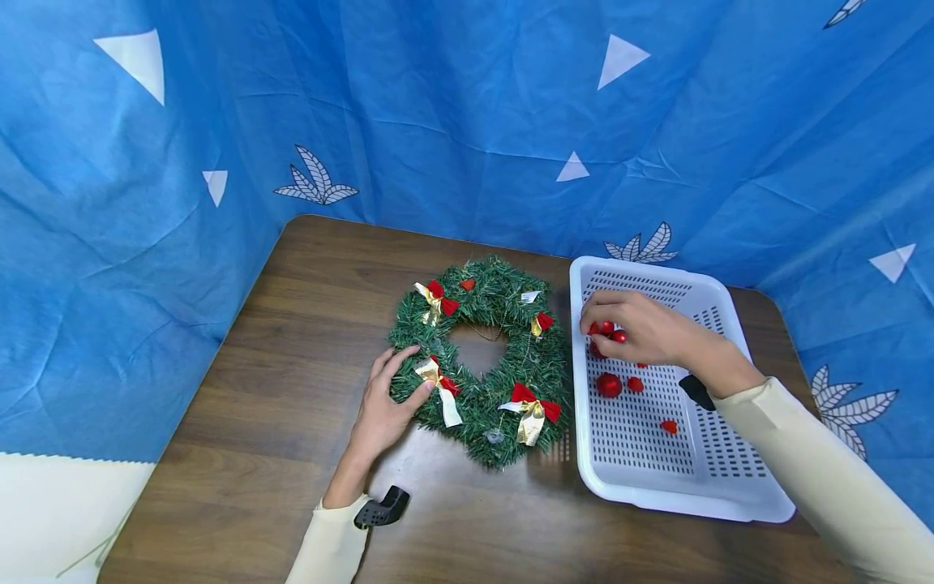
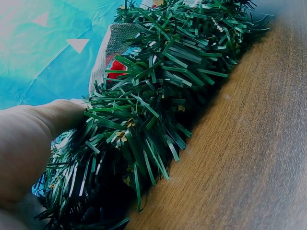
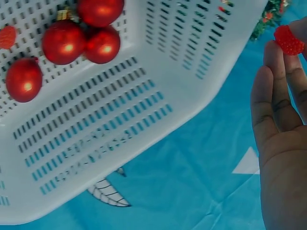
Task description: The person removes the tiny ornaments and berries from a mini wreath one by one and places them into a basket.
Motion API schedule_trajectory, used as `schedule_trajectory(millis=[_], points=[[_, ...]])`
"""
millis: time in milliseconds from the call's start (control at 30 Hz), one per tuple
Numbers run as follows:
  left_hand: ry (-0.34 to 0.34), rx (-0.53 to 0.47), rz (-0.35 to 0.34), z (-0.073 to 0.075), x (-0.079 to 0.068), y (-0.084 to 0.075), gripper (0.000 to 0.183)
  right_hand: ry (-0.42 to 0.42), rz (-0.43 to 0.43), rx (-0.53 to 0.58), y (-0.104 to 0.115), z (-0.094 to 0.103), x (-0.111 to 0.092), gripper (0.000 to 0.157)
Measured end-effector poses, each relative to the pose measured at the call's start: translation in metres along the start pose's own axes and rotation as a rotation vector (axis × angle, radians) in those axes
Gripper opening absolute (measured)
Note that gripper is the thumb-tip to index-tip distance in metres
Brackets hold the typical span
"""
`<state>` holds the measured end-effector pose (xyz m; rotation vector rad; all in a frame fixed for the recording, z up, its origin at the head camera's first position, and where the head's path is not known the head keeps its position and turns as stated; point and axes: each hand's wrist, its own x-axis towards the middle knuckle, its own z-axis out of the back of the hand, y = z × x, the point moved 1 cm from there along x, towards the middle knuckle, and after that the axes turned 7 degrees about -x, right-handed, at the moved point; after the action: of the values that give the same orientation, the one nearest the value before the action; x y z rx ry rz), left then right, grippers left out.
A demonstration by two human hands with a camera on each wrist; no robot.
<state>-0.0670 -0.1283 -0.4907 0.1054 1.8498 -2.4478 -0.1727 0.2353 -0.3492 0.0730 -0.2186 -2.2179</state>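
A green artificial wreath (image 1: 536, 369) with red-and-gold bows lies on the table. My left hand (image 1: 383, 405) rests on its left side, fingers and thumb spread, the thumb beside the lower-left bow (image 1: 438, 381). In the left wrist view the thumb touches the wreath's greenery (image 2: 144, 110); the other fingers are hidden. Over the left part of a white basket (image 1: 584, 438), my right hand (image 1: 635, 328) pinches a red artificial raspberry (image 3: 289, 40) between thumb and fingertips. Shiny red bauble ornaments (image 3: 64, 42) and another raspberry (image 3: 7, 37) lie in the basket below.
The basket stands right of the wreath, near the table's right edge. Wooden tabletop (image 1: 255, 389) stretches to the left and front. A blue patterned curtain (image 1: 452, 105) hangs behind and along the sides.
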Motion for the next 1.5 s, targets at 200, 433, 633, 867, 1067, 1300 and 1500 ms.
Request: schedule_trajectory(millis=[200, 433, 633, 867, 1067, 1300, 1500], points=[[-0.007, 0.000, -0.003, 0.001, 0.000, 0.001, 0.059, 0.014, -0.026, -0.005, -0.006, -0.004, -0.009, 0.014], [-0.005, -0.003, -0.001, 0.001, 0.000, 0.000, 0.059, 0.087, -0.122, -0.002, -0.009, -0.007, -0.019, 0.018], [0.002, -0.002, 0.004, 0.000, 0.001, -0.001, 0.059, 0.147, -0.215, -0.024, -0.015, -0.012, -0.033, 0.021], [-0.002, 0.002, 0.007, 0.001, 0.002, -0.001, 0.059, 0.171, -0.237, -0.026, -0.025, -0.018, -0.045, 0.020], [0.001, 0.005, 0.014, 0.002, 0.001, -0.002, 0.059, 0.160, -0.249, -0.033, -0.026, -0.016, -0.044, 0.025], [-0.003, 0.002, 0.015, 0.002, 0.000, -0.002, 0.059, 0.100, -0.175, -0.029, -0.026, -0.007, -0.031, 0.025], [0.007, 0.002, 0.014, 0.001, 0.000, -0.002, 0.059, 0.107, -0.167, -0.037, -0.025, -0.002, -0.017, 0.022]])
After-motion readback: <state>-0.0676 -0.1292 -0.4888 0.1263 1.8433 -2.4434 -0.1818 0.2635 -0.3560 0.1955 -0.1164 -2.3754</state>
